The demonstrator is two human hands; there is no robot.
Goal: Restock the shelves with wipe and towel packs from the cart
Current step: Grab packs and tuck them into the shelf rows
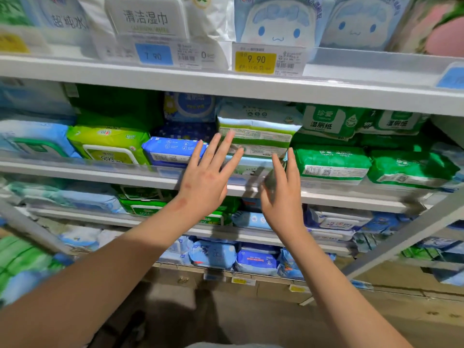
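A stack of white-and-green wipe packs (258, 129) sits on the middle shelf (351, 197), between a blue pack (170, 150) and green packs (331, 162). My left hand (208, 177) is raised in front of the stack with straight, spread fingers whose tips reach its lower left corner. My right hand (282, 194) is held flat just right of it, fingertips at the stack's lower right edge. Neither hand grips anything. The cart is out of view.
The upper shelf (226, 81) carries white and cartoon-printed blue packs with price tags (254, 62). A lime pack (108, 144) lies left of the blue one. Lower shelves hold several blue and green packs. A grey diagonal frame bar (406, 237) crosses at the right.
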